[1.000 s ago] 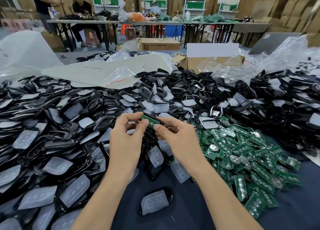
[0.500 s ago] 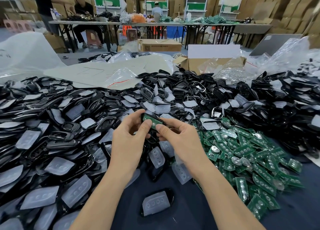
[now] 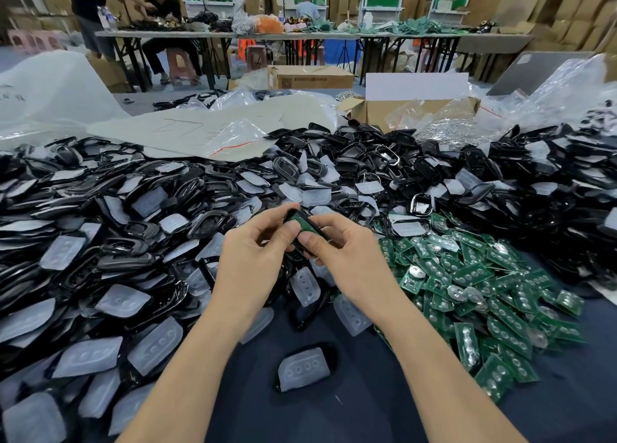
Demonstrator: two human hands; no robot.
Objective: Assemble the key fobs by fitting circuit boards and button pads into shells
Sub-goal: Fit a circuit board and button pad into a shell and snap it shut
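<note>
Both hands meet at the middle of the view over the parts heap. My left hand [image 3: 253, 259] and my right hand [image 3: 347, 255] grip one black key fob shell [image 3: 302, 224] between thumbs and fingers. A green circuit board [image 3: 303, 226] sits in that shell, partly hidden by my thumbs. Black shells and translucent button pads [image 3: 120, 300] are heaped at the left and back. Green circuit boards [image 3: 484, 295] lie in a pile at the right. One shell with a button pad in it [image 3: 303, 369] lies alone on the dark cloth in front of me.
A dark cloth [image 3: 334, 416] covers the near table. An open cardboard box [image 3: 410, 108] and clear plastic bags [image 3: 233, 139] lie behind the heap. Further back stand long tables [image 3: 300, 35] with people at them and stacked cartons.
The shell with the green board has tilted more upright between my hands, and my thumbs have closed in over it. The piles have not moved.
</note>
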